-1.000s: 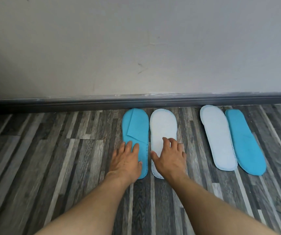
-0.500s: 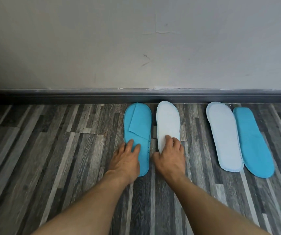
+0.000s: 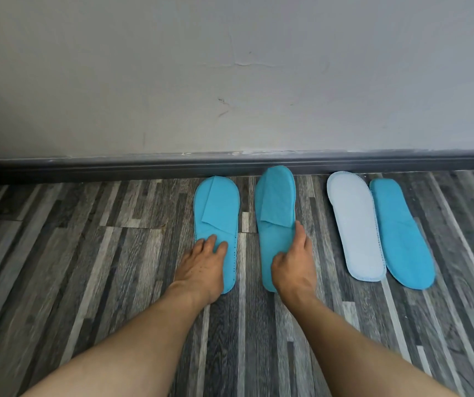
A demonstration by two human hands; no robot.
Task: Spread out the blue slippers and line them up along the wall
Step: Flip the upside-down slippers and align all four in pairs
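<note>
Four flat slippers lie on the floor with their toes toward the wall's dark skirting board. The left blue slipper lies blue side up, and my left hand rests flat on its heel with fingers spread. Beside it the second blue slipper is blue side up and slightly raised, gripped at its right edge by my right hand. Further right lie a slipper with its white sole up and another blue slipper, side by side and touching.
The grey wood-pattern floor stretches bare to the left of the slippers. A pale wall rises behind the skirting board.
My right hand has turned the second slipper over, from white sole up to blue side up, and now holds its edge. My left hand stays on the left slipper.
</note>
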